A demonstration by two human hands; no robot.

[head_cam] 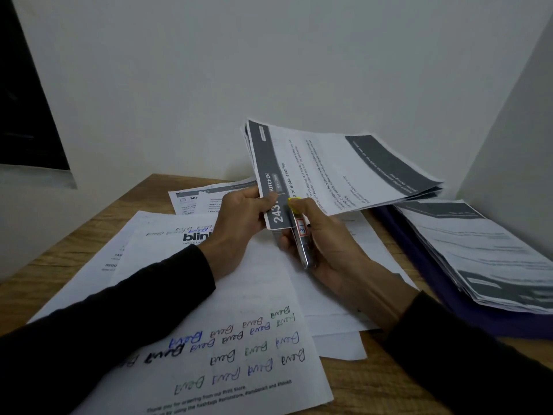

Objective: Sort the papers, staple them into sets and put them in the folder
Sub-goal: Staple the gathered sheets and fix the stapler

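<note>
- Clearly mid-stapling: a raised set of printed sheets (335, 172), its top page headed "KITCHEN", held above the wooden table (59, 253) with one corner turned down toward the person.
- Left hand (239, 217): thumb and fingers pinched on that near corner, steadying the set.
- Right hand (323, 244): curled round a slim stapler (300, 238) with a yellow tip and a small red-and-white label, nose touching the corner just beside the left thumb.
- Hard to tell whether the sheet edges sit inside the stapler's mouth or only against it.
- Purple folder (449, 298) lying open at the right edge of the table, already bearing a stack of printed sets (490, 253).
- Loose sheets (209, 310) spread flat under both forearms, several scribbled in coloured ink, so sorting probably not finished.
- Next move, as a judgement: square the corner, slide it fully into the stapler, then squeeze firmly while keeping the left pinch tight.
- After that, likely onto the stack in the folder.
- Risk: pages fanned at the far edge, so a staple may miss the lower sheets.
</note>
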